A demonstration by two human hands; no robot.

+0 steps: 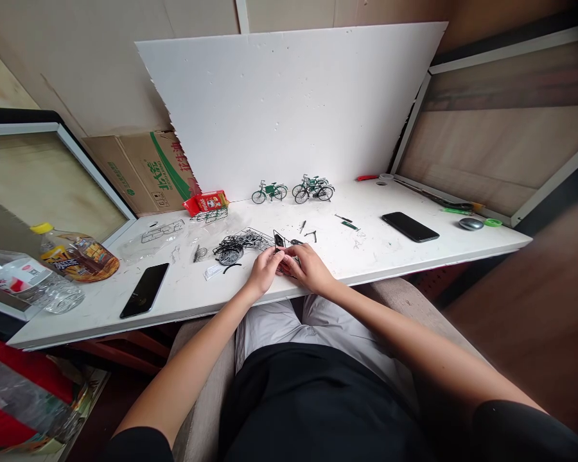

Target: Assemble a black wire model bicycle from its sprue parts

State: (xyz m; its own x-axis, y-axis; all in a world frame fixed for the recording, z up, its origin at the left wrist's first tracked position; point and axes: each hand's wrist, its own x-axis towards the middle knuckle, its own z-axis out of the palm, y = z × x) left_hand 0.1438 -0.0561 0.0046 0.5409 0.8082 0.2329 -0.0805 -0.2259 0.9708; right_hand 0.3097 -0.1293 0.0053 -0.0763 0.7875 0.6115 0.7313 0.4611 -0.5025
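My left hand (264, 271) and my right hand (313, 268) meet at the front edge of the white table, fingers pinched together. Between their fingertips is a small black plastic model piece (279, 240) with thin bars; the fingers hide much of it. Just left of my hands lies a pile of black model bicycle parts (241, 240), with a spoked wheel (230, 256) at its near side. Small loose black parts (311, 235) rest beyond my right hand. A dark green part (350, 225) lies farther right.
Small green model bicycles (270, 191) stand before a white foam board (289, 109). A phone (409, 226) lies right, another phone (145, 290) left. Bottles (77, 253) lie at far left. A red packet (206, 202) and green part frame (210, 215) sit behind the pile.
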